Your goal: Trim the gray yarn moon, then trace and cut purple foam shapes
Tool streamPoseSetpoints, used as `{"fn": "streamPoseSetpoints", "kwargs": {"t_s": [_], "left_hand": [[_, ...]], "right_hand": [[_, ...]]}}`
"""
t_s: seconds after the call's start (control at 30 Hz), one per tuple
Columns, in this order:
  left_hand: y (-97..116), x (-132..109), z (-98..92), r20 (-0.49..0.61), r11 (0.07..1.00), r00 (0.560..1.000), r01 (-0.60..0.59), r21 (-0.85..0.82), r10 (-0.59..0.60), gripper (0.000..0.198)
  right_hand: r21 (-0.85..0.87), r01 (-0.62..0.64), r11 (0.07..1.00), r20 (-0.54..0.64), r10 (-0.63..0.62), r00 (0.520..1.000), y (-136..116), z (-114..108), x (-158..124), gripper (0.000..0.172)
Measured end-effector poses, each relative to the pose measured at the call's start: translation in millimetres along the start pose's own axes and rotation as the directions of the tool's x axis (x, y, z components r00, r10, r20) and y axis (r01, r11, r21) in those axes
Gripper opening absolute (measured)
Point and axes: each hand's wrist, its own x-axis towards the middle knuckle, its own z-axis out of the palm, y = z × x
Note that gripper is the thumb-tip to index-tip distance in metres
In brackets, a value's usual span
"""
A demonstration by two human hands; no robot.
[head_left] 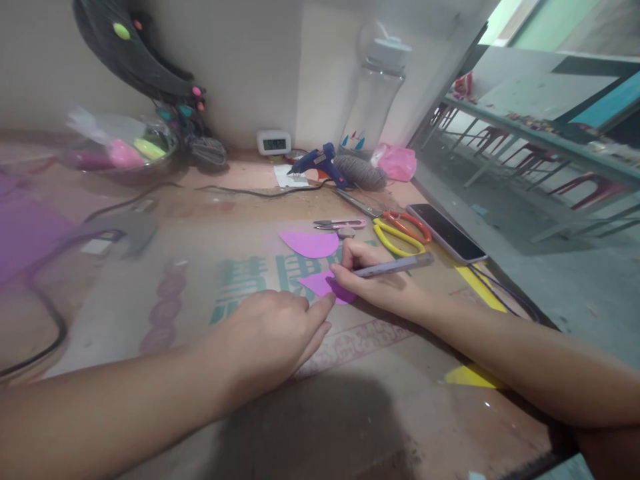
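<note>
My right hand (373, 270) is closed around a light purple pen (395, 265), its tip end over a small purple teardrop-shaped piece (320, 283). My left hand (283, 327) reaches in from the lower left, index finger stretched out to the near edge of that piece and thumb apart below it; the other fingers are mostly hidden. Part of the piece is covered by my right hand. Just beyond lies a second purple half-leaf piece (313, 245). Both pieces rest on a printed cardboard sheet (200, 280).
Behind the pieces are thread snips (340, 225), scissors with red and yellow handles (400, 243) and a phone (445, 232). Farther back stand a blue glue gun (317, 163), grey yarn (360, 171), a clear bottle (373, 100) and a digital clock (274, 143). Black cable (55, 320) runs left.
</note>
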Motion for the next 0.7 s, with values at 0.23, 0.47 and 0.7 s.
{"fn": "streamPoseSetpoints", "kwargs": {"t_s": [0.23, 0.47, 0.7], "left_hand": [[-1.1, 0.1, 1.9, 0.004, 1.000, 1.000, -0.006, 0.007, 0.006, 0.037], [-0.3, 0.2, 0.4, -0.004, 1.000, 1.000, -0.001, 0.010, 0.001, 0.036], [-0.6, -0.1, 0.9, -0.022, 1.000, 1.000, -0.010, 0.027, 0.010, 0.036]], "right_hand": [[0.031, -0.013, 0.999, 0.036, 0.012, 0.999, -0.8, -0.8, 0.6, 0.027], [0.020, 0.013, 1.000, 0.008, -0.014, 1.000, -2.1, -2.1, 1.3, 0.025], [-0.015, -0.009, 1.000, -0.040, 0.008, 0.999, -0.4, -4.1, -1.6, 0.027]]}}
